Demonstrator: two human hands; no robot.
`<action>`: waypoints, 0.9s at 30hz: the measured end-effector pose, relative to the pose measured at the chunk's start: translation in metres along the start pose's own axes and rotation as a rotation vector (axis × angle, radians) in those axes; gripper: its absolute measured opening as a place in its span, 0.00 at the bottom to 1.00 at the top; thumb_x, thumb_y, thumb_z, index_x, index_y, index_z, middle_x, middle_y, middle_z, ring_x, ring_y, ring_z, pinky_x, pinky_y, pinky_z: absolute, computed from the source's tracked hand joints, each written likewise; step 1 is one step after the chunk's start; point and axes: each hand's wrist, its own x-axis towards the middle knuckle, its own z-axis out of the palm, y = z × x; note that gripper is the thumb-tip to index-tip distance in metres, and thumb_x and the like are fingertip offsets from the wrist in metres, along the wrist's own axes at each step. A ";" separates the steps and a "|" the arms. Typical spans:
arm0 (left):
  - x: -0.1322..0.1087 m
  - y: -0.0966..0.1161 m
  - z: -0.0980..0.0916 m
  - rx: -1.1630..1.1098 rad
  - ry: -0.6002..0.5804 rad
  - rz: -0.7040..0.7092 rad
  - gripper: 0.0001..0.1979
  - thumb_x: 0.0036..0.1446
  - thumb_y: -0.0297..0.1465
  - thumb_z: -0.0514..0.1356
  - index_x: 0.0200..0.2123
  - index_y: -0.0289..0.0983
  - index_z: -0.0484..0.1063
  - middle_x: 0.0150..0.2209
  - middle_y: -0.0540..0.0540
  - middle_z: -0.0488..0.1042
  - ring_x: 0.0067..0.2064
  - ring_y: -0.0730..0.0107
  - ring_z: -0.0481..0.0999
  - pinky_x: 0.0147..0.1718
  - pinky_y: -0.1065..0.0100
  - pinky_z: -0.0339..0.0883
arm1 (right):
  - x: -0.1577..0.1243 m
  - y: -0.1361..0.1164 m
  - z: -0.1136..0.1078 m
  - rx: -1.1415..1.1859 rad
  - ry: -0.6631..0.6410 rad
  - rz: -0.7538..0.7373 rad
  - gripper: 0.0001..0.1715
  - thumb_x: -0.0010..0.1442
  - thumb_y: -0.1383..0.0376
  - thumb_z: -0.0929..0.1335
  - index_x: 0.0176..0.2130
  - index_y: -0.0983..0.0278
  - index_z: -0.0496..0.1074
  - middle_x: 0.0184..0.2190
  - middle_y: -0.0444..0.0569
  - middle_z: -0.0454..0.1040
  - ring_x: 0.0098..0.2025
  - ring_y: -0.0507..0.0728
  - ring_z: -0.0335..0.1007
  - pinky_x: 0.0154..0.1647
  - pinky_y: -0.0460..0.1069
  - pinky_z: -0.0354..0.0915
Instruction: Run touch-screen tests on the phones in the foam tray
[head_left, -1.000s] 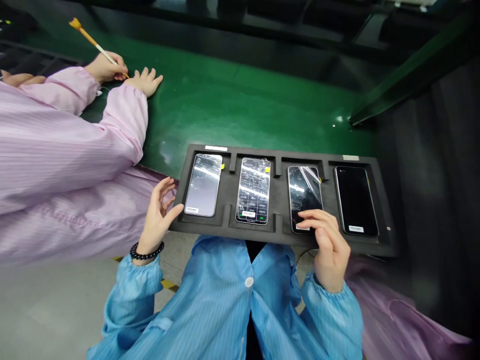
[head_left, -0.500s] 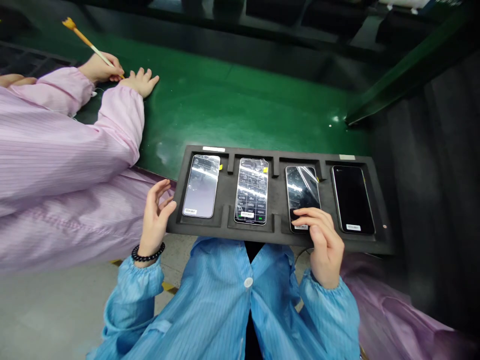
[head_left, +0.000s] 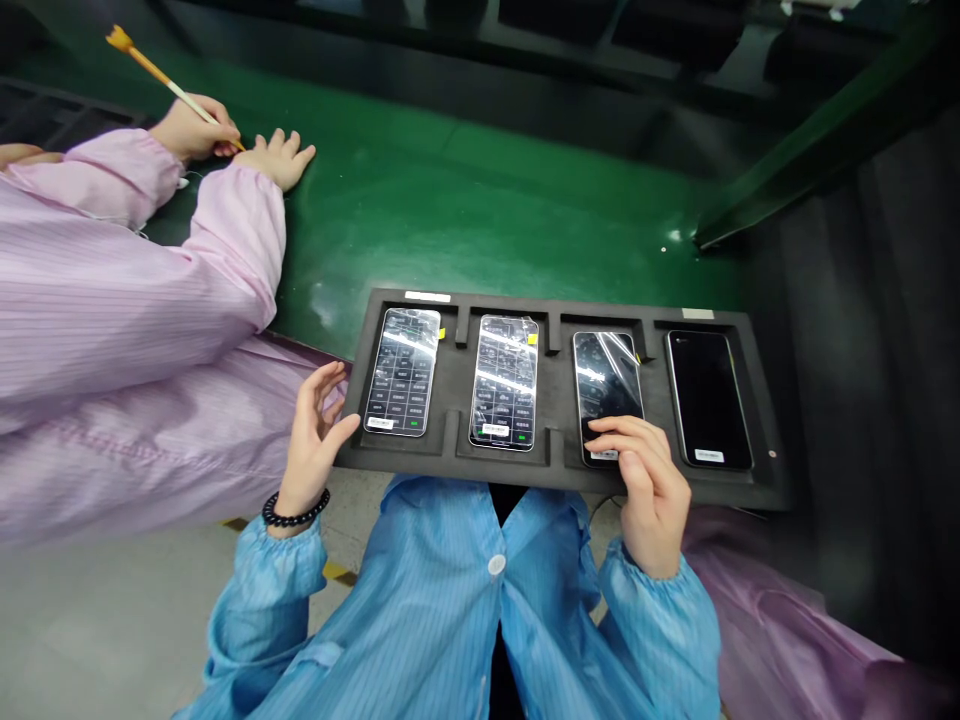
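A black foam tray (head_left: 442, 464) lies in front of me, with several phones in its slots. The leftmost phone (head_left: 403, 375) and the second phone (head_left: 504, 385) show lit grids of buttons on dark screens. The third phone (head_left: 604, 385) has a dark screen under glossy film, and the rightmost phone (head_left: 709, 400) is dark too. My left hand (head_left: 319, 430) is open at the tray's left edge, its thumb over the rim near the leftmost phone. Over the lower part of the third phone, my right hand (head_left: 645, 490) is open with fingers loosely bent, partly covering its white label.
The tray rests at the near edge of a green tabletop (head_left: 465, 220). To the left, a co-worker's pink sleeve (head_left: 240, 235) and hands are on the table, one holding a yellow-and-white pen (head_left: 161, 78). A green post (head_left: 795, 150) stands on the right.
The leftmost phone's screen has gone from plain pale to a dark grid of buttons. My left thumb has shifted slightly right over the tray edge. My right hand is nearly unmoved.
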 end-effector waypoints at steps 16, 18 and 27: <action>0.008 0.046 0.035 0.776 -0.151 0.428 0.23 0.71 0.39 0.47 0.65 0.44 0.63 0.73 0.40 0.47 0.75 0.47 0.41 0.70 0.33 0.32 | 0.030 -0.020 0.021 -0.295 -0.101 -0.189 0.14 0.70 0.67 0.62 0.47 0.60 0.76 0.52 0.51 0.75 0.58 0.62 0.66 0.61 0.61 0.63; 0.007 0.042 0.037 0.801 -0.162 0.454 0.23 0.71 0.39 0.46 0.65 0.44 0.63 0.73 0.40 0.47 0.75 0.47 0.41 0.69 0.33 0.32 | 0.030 -0.017 0.031 -0.398 -0.115 -0.246 0.16 0.70 0.66 0.62 0.53 0.61 0.73 0.58 0.54 0.71 0.61 0.64 0.62 0.63 0.62 0.62; 0.004 0.028 0.033 0.728 -0.127 0.542 0.25 0.71 0.42 0.45 0.64 0.42 0.67 0.74 0.40 0.44 0.75 0.47 0.40 0.71 0.39 0.29 | 0.022 -0.017 0.043 -0.681 -0.195 -0.243 0.21 0.72 0.60 0.62 0.60 0.59 0.70 0.68 0.56 0.59 0.68 0.65 0.55 0.73 0.69 0.45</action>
